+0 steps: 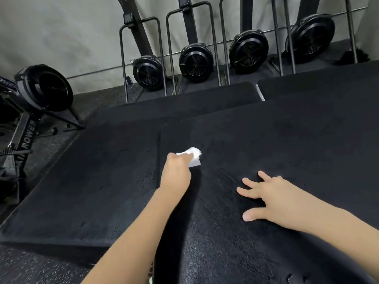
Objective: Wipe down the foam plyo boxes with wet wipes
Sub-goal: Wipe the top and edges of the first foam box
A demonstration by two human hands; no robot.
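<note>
A tall black foam plyo box [266, 144] fills the middle and right of the head view. My left hand [176, 171] grips a crumpled white wet wipe [193, 157] and holds it against the box's top near its left edge. My right hand [266, 193] lies flat on the same top, fingers spread and straight, holding nothing. A lower black foam box [92, 181] sits to the left, and two more foam boxes [184, 99] [328, 83] stand behind.
Several black rowing machines [194, 60] stand upright in metal racks along the grey wall at the back. Another rower [43, 89] sits on the speckled rubber floor [30, 267] at the left.
</note>
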